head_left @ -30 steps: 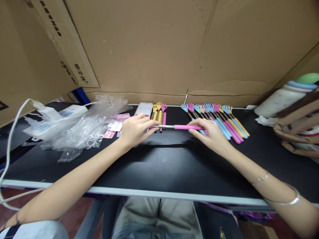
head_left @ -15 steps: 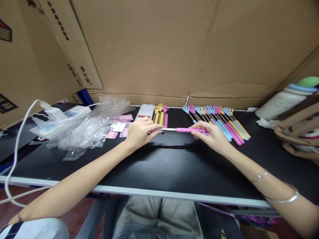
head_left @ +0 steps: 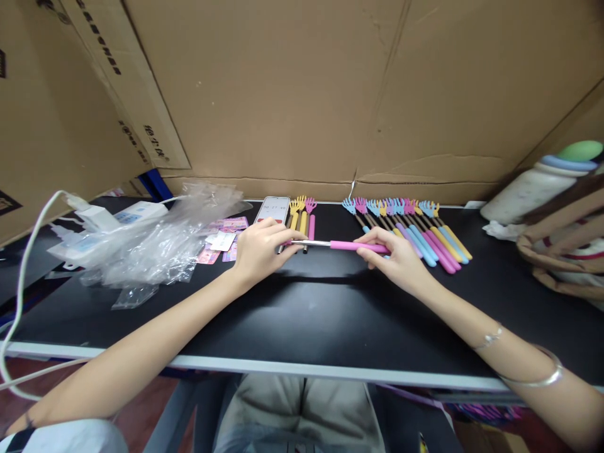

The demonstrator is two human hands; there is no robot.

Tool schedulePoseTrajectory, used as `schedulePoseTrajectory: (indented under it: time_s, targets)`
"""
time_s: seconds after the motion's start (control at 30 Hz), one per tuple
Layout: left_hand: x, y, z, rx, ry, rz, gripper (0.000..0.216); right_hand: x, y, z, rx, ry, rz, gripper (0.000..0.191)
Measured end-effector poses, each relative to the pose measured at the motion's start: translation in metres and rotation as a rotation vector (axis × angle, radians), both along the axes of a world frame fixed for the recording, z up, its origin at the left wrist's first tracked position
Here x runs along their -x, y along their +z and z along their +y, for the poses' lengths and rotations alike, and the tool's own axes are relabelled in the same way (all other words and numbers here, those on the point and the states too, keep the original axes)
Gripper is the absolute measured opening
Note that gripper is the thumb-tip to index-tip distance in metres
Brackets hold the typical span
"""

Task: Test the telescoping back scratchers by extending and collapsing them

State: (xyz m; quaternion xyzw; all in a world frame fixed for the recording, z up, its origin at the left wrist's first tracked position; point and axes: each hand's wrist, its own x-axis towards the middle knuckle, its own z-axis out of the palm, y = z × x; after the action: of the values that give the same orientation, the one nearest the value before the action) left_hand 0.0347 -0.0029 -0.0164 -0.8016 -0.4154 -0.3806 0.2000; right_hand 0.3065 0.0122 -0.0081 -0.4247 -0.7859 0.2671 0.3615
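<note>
A phone [head_left: 272, 207] lies on the black table [head_left: 306, 321], its screen lit with a timer. In front of the phone and to its right, a pink back scratcher [head_left: 353, 246] is held level above the table, a length of bare metal rod showing between the two hands. The left hand [head_left: 258, 250], just in front of the phone, pinches the rod end between thumb and fingers; the tip there is mostly hidden. The right hand [head_left: 396, 255], farther right of the phone, grips the pink handle near its end.

Just right of the phone lies a small group of yellow and pink back scratchers [head_left: 303, 221]. Well to the right of the phone is a larger row of back scratchers [head_left: 442, 250] with blue, pink, yellow and purple handles, heads pointing away from the person.

Left of the phone are colorful cards [head_left: 207, 254] with a white slip [head_left: 221, 241] on them, then a heap of clear plastic bags [head_left: 165, 239] partly over a white power strip [head_left: 136, 212]. Far right of the phone stand a pale bottle [head_left: 533, 189] and a brown bag [head_left: 566, 251]; behind it rises a cardboard wall [head_left: 283, 94].
</note>
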Motion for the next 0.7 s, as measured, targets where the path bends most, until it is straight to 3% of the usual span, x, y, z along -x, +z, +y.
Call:
schedulePoseTrajectory:
  time_s: [0.23, 0.7]
  targets:
    - [0.003, 0.004, 0.004, 0.195, -0.047, 0.004, 0.012, -0.001, 0.001, 0.004, -0.063, -0.014, -0.017, 0.030]
    - [0.017, 0.013, 0.008, 0.256, 0.013, -0.030, 0.026, -0.018, 0.011, 0.014, -0.144, -0.097, -0.036, 0.028]
